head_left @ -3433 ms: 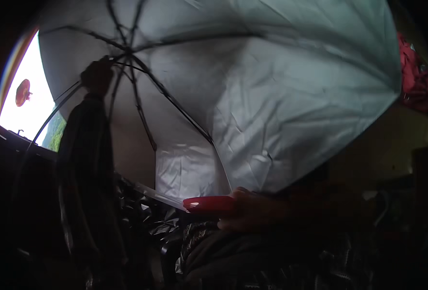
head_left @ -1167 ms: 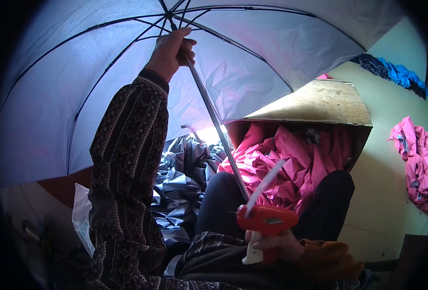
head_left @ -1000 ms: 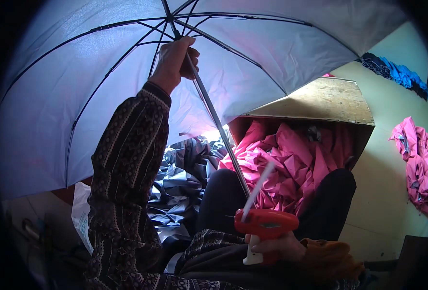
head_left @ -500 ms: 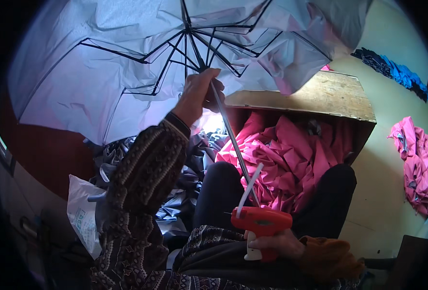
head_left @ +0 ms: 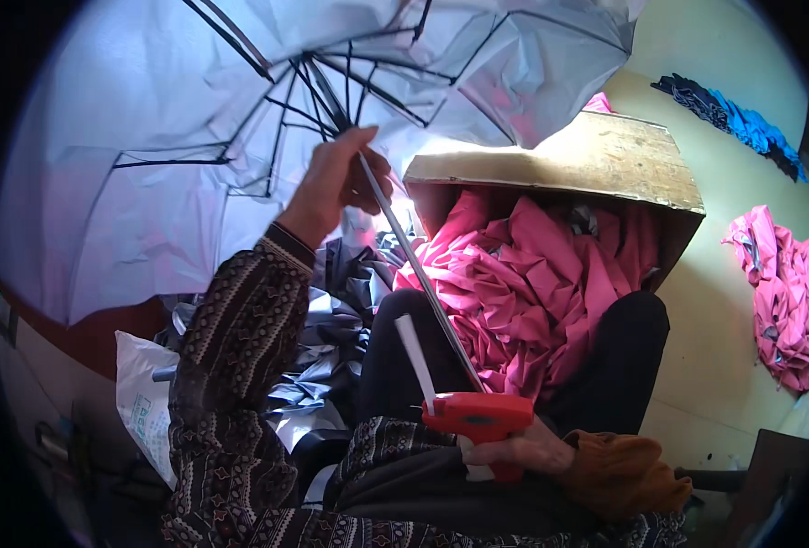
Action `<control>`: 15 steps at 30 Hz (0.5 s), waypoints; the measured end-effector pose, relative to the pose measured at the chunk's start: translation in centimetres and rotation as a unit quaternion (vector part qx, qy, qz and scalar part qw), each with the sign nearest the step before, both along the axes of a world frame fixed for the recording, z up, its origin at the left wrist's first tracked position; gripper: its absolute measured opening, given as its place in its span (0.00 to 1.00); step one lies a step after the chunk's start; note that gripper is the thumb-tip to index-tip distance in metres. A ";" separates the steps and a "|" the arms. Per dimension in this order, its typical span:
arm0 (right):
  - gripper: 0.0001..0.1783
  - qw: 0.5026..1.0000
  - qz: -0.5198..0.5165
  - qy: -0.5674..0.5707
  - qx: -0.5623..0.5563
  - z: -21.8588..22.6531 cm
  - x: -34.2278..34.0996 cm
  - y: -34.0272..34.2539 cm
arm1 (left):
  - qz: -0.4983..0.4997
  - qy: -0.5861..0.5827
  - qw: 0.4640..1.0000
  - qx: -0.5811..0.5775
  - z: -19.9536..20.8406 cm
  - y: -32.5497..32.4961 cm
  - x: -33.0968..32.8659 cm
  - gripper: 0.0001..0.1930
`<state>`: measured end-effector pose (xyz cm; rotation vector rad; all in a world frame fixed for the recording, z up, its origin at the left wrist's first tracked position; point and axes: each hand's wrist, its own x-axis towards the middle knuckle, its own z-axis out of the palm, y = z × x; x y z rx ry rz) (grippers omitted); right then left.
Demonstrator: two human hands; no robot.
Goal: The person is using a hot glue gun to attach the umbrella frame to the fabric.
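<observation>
My left hand (head_left: pixel 333 183) is closed round the upper shaft of a half-opened umbrella (head_left: pixel 158 100), just below where its black ribs come together. The pale silvery inside of the canopy spreads over the upper left, and its bare metal shaft (head_left: pixel 420 274) slants down to the right. Low in the middle, my right hand (head_left: pixel 530 447) grips a red tagging gun (head_left: pixel 478 414) with a white trigger. A white strip of tag fasteners (head_left: pixel 415 361) sticks up from the gun's front. The shaft's lower end is hidden behind the gun.
Ahead of my knees, a wooden box (head_left: pixel 569 173) lies open toward me, filled with pink umbrella cloth (head_left: pixel 532 292). Dark folded cloth (head_left: pixel 331 347) and a white plastic bag (head_left: pixel 140 393) are at left. More pink umbrellas (head_left: pixel 783 301) and a blue-and-black pile (head_left: pixel 742 123) lie on the right floor.
My left hand has moved left and slightly down, and the canopy has swung left and tilted with it. The tagging gun has shifted slightly left, its fastener strip now leaning left.
</observation>
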<state>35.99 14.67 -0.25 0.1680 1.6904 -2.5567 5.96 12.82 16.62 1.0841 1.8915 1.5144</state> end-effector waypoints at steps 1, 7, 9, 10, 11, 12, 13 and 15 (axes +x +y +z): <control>0.26 1.000 0.011 0.000 -0.004 -0.1 -0.2 -0.2 | -0.011 0.022 1.000 0.016 0.8 -0.5 0.0 0.24; 0.18 0.999 0.029 -0.014 -0.026 0.1 0.6 -0.2 | -0.054 0.026 0.996 0.070 1.2 0.6 2.4 0.19; 0.17 0.998 0.026 -0.020 -0.050 -1.1 0.7 -0.8 | -0.076 0.026 0.993 0.083 0.1 0.8 2.3 0.18; 0.16 0.997 0.028 -0.024 -0.063 -1.7 0.6 -1.1 | -0.080 0.019 0.994 0.074 -0.3 0.8 2.0 0.18; 0.16 0.998 0.030 -0.020 -0.054 -1.5 0.9 -0.9 | -0.094 0.014 0.993 0.076 -0.2 1.2 1.9 0.18; 0.16 0.998 0.033 -0.017 -0.045 -1.2 1.2 -0.7 | -0.118 -0.012 0.988 0.098 -0.2 1.4 1.9 0.18; 0.16 0.999 0.034 -0.014 -0.036 -0.9 1.5 -0.5 | -0.143 -0.039 0.982 0.119 -0.4 1.6 1.9 0.17; 0.17 0.999 0.011 0.013 -0.046 -0.4 1.5 -0.8 | -0.151 -0.087 0.979 0.106 -1.0 1.5 1.3 0.17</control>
